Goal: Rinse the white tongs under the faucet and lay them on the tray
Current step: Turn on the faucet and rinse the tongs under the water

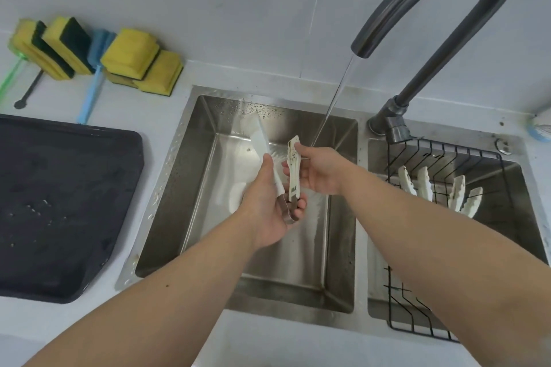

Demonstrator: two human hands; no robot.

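Observation:
I hold a pair of white tongs point(292, 170) over the left sink basin point(208, 188). My left hand point(268, 208) grips their metal hinge end from below. My right hand point(316, 170) pinches the right arm near its tip, which carries dark smears. The left arm of the tongs point(259, 140) points up and away, spread apart from the right one. Water streams from the dark curved faucet point(417, 0) and lands just behind my right hand. A dark tray point(59, 202) lies on the counter to the left, wet with drops.
A black wire rack point(447, 164) in the right basin holds more white tongs point(441, 185). Yellow-and-green sponges point(134, 56) and long-handled brushes point(89, 89) lie at the back left of the counter, against the wall.

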